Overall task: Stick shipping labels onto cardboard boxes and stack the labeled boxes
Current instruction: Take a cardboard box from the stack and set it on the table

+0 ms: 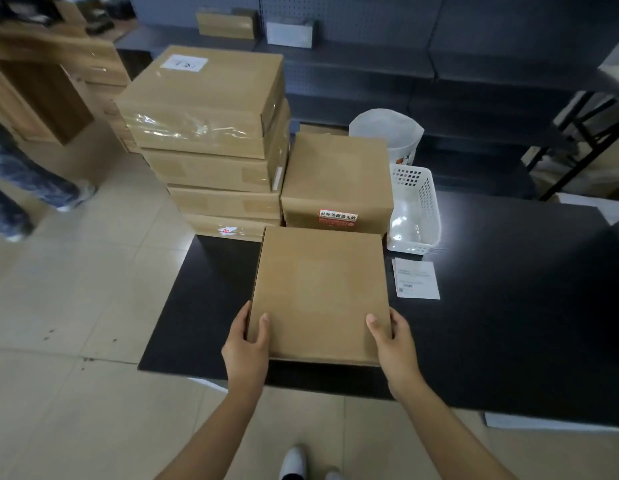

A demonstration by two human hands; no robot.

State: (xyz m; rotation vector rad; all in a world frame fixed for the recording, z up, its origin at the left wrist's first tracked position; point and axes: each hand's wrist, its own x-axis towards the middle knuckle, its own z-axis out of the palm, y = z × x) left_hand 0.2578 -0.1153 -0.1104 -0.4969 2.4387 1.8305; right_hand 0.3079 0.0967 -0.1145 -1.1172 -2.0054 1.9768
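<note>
Dim, soft indoor light; glare on basket (414, 209); edges warped, blurry.

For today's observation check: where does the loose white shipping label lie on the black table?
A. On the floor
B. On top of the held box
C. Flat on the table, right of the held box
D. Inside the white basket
C: the shipping label lies flat on the black table, right of the held box, in front of the white basket.

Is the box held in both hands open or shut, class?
Shut. The box shows a flat, unbroken brown top with no flap raised, while the left hand and right hand grip its near corners. No label shows on it.
</note>
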